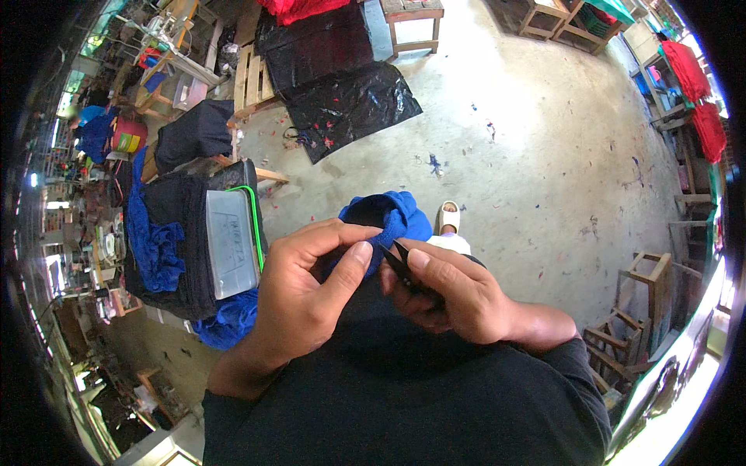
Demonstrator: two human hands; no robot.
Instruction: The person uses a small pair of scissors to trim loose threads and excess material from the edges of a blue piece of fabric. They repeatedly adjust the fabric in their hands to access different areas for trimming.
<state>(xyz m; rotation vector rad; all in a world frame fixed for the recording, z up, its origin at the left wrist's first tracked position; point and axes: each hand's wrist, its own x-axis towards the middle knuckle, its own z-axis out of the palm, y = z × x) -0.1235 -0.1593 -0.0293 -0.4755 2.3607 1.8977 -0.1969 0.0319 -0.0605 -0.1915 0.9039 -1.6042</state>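
Concrete floor (pixel 544 155) littered with thread scraps lies below me, black plastic sheets (pixel 342 85) farther off. At my chest, my left hand (pixel 303 299) pinches the blue garment (pixel 388 217) between thumb and fingers. My right hand (pixel 447 291) is closed around small black snips (pixel 398 260), blades at the cloth. Trimming looks midway; more blue pieces (pixel 155 248) sit piled at left, status unclear.

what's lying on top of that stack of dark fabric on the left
A pale flat card or sheet with a green loop along its edge lies on the dark fabric stack. Whatever the stack rests on is covered.
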